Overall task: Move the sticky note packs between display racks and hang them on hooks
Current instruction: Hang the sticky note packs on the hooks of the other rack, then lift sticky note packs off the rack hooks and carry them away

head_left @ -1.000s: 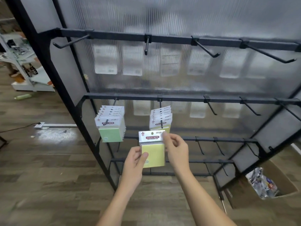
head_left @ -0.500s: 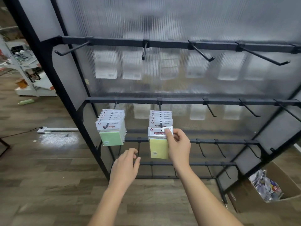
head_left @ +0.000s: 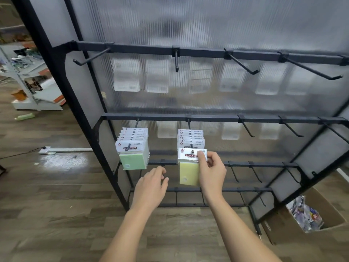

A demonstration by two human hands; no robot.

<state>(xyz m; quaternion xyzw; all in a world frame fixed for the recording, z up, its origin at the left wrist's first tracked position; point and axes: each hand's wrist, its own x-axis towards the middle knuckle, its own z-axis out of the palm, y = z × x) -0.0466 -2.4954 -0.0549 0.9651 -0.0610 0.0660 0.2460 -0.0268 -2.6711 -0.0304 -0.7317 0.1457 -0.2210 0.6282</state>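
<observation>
Wood-plank floor [head_left: 56, 205], ribbed translucent panel [head_left: 188, 25], white shelving [head_left: 34, 87] far left

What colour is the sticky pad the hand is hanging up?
Pale yellow sticky note pack, pinched by the right hand; head view.

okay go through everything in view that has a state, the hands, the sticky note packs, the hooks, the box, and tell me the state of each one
right hand: pinches the yellow pack's header card.
left hand: holds nothing, fingers loosely curled.
yellow pack: hole at the hook tip, in front of the hung row.
green packs: hung in a row on the neighbouring hook.
top-rail hooks: bare.
cardboard box: open, packets inside.
</observation>
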